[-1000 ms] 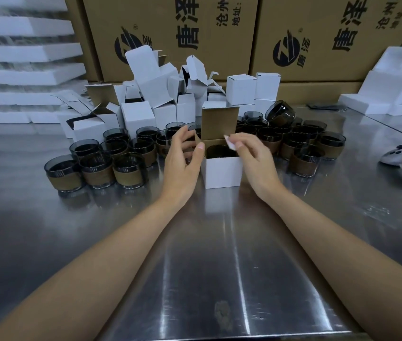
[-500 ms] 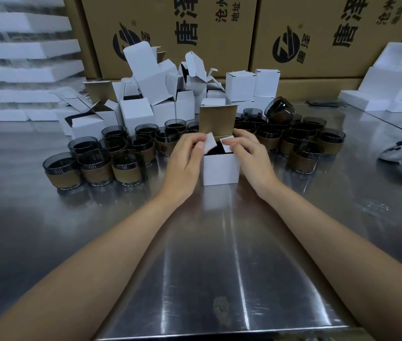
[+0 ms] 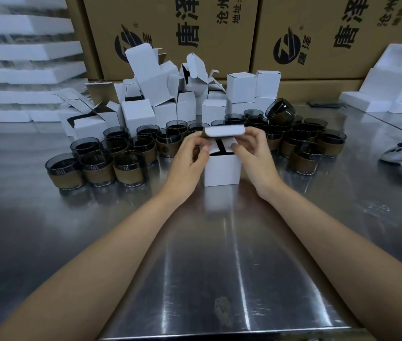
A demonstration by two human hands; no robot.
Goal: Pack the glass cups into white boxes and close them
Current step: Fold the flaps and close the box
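Centrally, both hands, left (image 3: 188,160) and right (image 3: 254,153), pinching square white cardboard box (image 3: 222,171) flaps, glossy steel table (image 3: 195,267).

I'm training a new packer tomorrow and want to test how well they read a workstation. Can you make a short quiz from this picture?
1. True or false: the lid of the front white box is already tucked shut.
2. Where is the one tilted glass cup? A) leaning on the right-hand cups; B) inside an open box; C) alone at the near edge.
3. Fill in: the lid is held by ____ hand(s).
Key: 1 false; it is only partly lowered, with a dark gap beneath. 2 A. 3 both: left hand and right hand.
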